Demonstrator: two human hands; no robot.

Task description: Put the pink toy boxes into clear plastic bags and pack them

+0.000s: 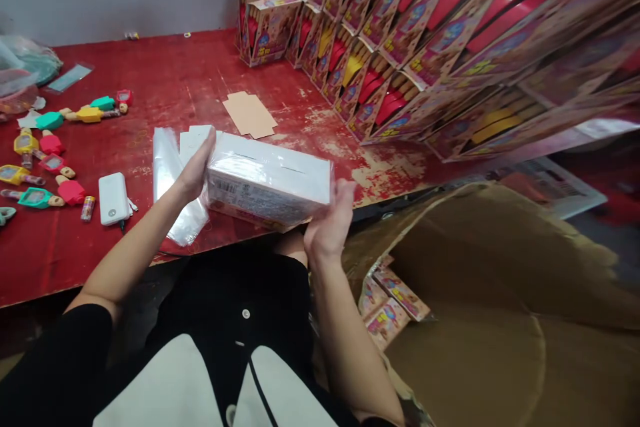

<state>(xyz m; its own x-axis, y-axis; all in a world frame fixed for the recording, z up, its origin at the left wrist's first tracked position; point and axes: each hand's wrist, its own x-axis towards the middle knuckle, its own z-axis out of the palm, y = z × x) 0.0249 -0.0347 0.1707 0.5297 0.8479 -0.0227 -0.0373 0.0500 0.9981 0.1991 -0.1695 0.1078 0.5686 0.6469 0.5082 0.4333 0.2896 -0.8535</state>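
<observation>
A glossy, plastic-wrapped box (269,180) shows one white side.

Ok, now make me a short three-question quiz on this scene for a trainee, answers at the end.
1. True or false: the left hand and the right hand both touch the plastic-wrapped box.

2. Where does the white power bank lie?
A) On the stacked boxes
B) On the red table
C) On the person's lap

3. What can be seen inside the brown carton?

Key
1. True
2. B
3. Printed packs
</observation>
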